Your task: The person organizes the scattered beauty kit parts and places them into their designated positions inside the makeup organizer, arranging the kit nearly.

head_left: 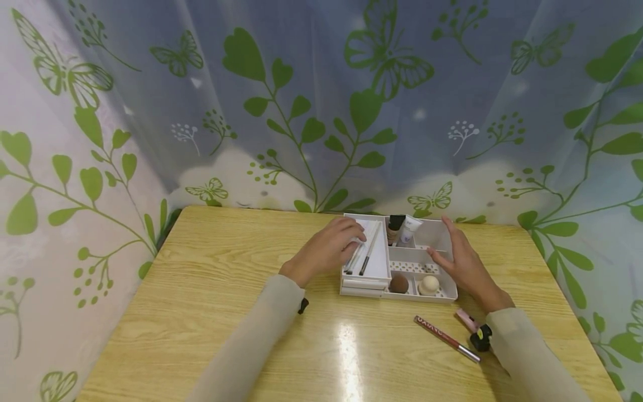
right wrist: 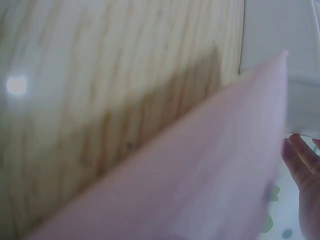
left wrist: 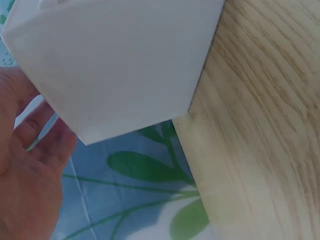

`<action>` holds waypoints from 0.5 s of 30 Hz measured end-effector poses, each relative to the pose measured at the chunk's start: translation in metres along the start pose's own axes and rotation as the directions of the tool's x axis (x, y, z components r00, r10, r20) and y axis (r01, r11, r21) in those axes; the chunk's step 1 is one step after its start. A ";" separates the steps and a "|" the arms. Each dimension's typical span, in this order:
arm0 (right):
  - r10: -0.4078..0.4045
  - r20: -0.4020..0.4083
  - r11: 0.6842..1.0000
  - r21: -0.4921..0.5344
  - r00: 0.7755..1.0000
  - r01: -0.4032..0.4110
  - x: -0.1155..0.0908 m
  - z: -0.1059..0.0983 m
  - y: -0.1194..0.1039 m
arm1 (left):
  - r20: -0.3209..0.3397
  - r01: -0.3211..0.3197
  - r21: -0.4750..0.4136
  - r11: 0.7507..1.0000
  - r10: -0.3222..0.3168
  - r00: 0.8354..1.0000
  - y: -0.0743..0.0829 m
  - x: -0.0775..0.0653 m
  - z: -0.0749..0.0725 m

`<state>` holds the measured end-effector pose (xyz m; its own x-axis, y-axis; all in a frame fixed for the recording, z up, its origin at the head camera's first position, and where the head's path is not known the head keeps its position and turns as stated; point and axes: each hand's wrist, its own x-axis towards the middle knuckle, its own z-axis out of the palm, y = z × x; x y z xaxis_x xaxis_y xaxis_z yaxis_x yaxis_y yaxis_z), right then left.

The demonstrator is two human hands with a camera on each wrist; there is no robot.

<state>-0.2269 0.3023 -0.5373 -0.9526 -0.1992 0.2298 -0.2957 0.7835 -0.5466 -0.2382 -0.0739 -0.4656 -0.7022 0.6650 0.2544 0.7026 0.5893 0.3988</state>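
A white organizer box [head_left: 423,300] stands near the table's back edge, with a shallow tray [head_left: 380,271] on its left side. Makeup brushes [head_left: 369,248] lie in the tray. My left hand [head_left: 324,245] reaches over the tray's left rim, fingers bent down at the brushes; in the left wrist view its fingertips are hidden behind the white wall, so I cannot tell whether it pinches one. At the box's right side is my right hand [head_left: 467,265], fingers straight along the outside and thumb over the rim. Fingers [right wrist: 298,162] show beside the wall in the right wrist view.
Inside the box are a white tube [head_left: 409,230], a dark-capped bottle [head_left: 395,228], a brown makeup sponge [head_left: 399,283] and a cream one [head_left: 429,285]. A reddish pencil-like stick [head_left: 444,336] and a pink item [head_left: 467,321] lie in front. A patterned curtain [head_left: 311,111] hangs behind.
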 end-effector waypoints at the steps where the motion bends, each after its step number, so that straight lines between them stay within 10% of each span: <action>1: 0.000 -0.001 1.000 -0.001 1.000 0.000 0.000 0.000 0.000 | -0.002 0.008 -0.003 1.000 -0.008 1.000 -0.002 -0.001 0.000; 15: 0.002 0.001 1.000 -0.008 1.000 -0.002 0.000 0.000 0.001 | -0.043 0.120 -0.046 0.992 -0.122 0.992 -0.016 -0.009 0.000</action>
<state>-0.2275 0.3027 -0.5375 -0.9533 -0.1983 0.2277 -0.2931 0.7885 -0.5407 -0.2430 -0.0891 -0.4746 -0.7867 0.5681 0.2414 0.6074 0.6430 0.4665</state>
